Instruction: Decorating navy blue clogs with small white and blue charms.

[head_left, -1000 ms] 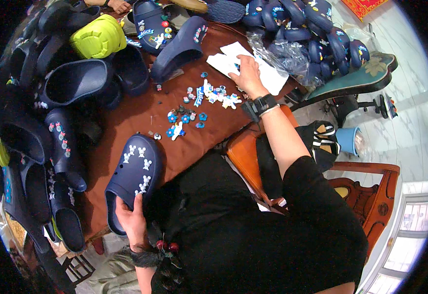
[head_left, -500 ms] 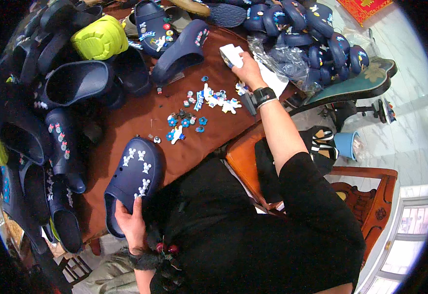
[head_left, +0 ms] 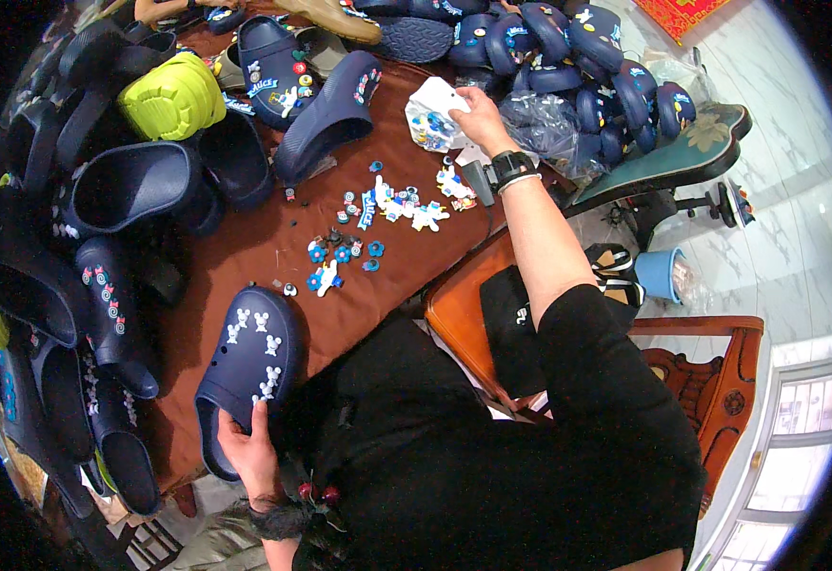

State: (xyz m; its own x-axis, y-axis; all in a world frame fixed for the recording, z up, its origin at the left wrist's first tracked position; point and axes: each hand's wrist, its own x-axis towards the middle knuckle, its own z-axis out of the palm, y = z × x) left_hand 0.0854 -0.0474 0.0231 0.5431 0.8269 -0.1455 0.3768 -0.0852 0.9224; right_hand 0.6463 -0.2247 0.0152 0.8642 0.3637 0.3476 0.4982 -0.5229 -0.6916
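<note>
My left hand (head_left: 249, 449) grips the heel end of a navy clog (head_left: 224, 366) at the near edge of the table, thumb on top. White mouse-shaped charms (head_left: 262, 322) dot its toe and side; a few holes show bare. Farther off to the right, my right hand (head_left: 481, 124) pinches a white packet (head_left: 431, 95) by its edge. Blue and white pieces show at the packet's lower part. Between the hands lie loose white-and-blue charms (head_left: 406, 207), blue flower charms (head_left: 342, 253) and small swirl charms (head_left: 347, 205) on the brown cloth (head_left: 235, 252).
Navy clogs (head_left: 135, 181) crowd the left side, with a lime-green clog (head_left: 173, 98) among them. More decorated clogs (head_left: 549, 43) and clear plastic wrap (head_left: 554, 128) fill the far right. A wooden chair (head_left: 711, 381) and blue bucket (head_left: 661, 274) stand at right. Another person's arm (head_left: 164, 9) shows at the top.
My right hand has moved slightly left and lifted the white packet, which now shows blue pieces. The view has shifted a little; my left hand still holds the clog.
</note>
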